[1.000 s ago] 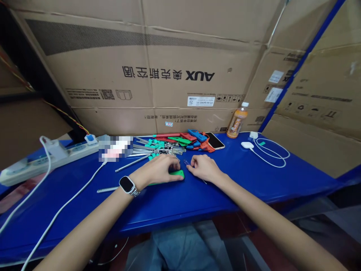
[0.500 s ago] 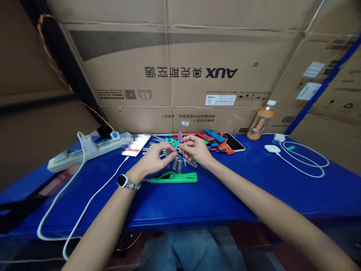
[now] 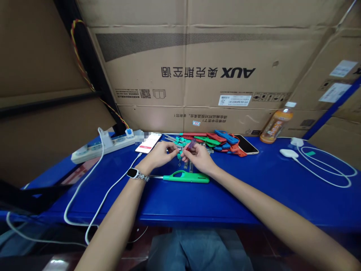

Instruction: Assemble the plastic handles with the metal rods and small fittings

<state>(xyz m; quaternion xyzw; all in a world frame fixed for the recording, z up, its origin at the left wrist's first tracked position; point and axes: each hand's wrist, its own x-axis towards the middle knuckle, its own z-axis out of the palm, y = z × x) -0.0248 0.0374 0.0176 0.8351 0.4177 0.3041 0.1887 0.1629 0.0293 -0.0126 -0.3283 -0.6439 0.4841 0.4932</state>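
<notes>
My left hand [image 3: 162,155] and my right hand [image 3: 197,156] meet above the blue table [image 3: 254,188], fingers pinched together. The right hand pinches a small purple-handled screwdriver [image 3: 190,145], tilted. The left hand's fingertips close on a small part that I cannot make out, next to the screwdriver's tip. A green long-handled lighter shell [image 3: 186,177] lies flat on the table just in front of both hands. A few small clear tubes [image 3: 187,165] lie between the hands and the shell. A watch sits on my left wrist.
A pile of red, blue and green lighter shells and metal rods [image 3: 208,141] lies behind the hands. A phone [image 3: 148,143] and power strip [image 3: 104,145] are at back left, another phone [image 3: 248,145], an orange bottle [image 3: 275,124] and white charger cable [image 3: 321,165] at right. Cardboard boxes form the back wall.
My left hand let go of the green shell and rose to meet the right hand, which picked up the small screwdriver. The camera view shifted left.
</notes>
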